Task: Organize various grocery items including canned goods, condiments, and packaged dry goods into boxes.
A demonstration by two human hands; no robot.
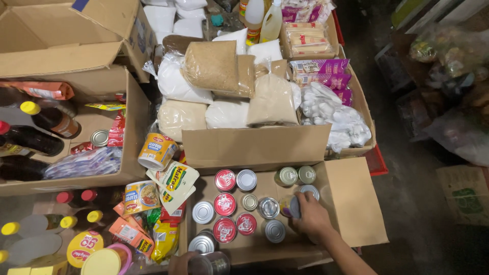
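An open cardboard box (351, 203) in front of me is filled with several upright tin cans, some with red lids (224, 204) and some plain silver (204, 212). My right hand (311, 216) reaches into the box's right side and grips a small can (290, 206) lying tilted among the others. My left hand (182, 264) shows only at the bottom edge, holding a silver can (213, 263) just below the box's near left corner.
Clear bags of white and brown grains (214, 66) fill a box behind. Dark sauce bottles (35, 137) lie in a box at left. Packets, yellow-capped bottles (76, 221) and tubs crowd the lower left. A dark floor runs along the right.
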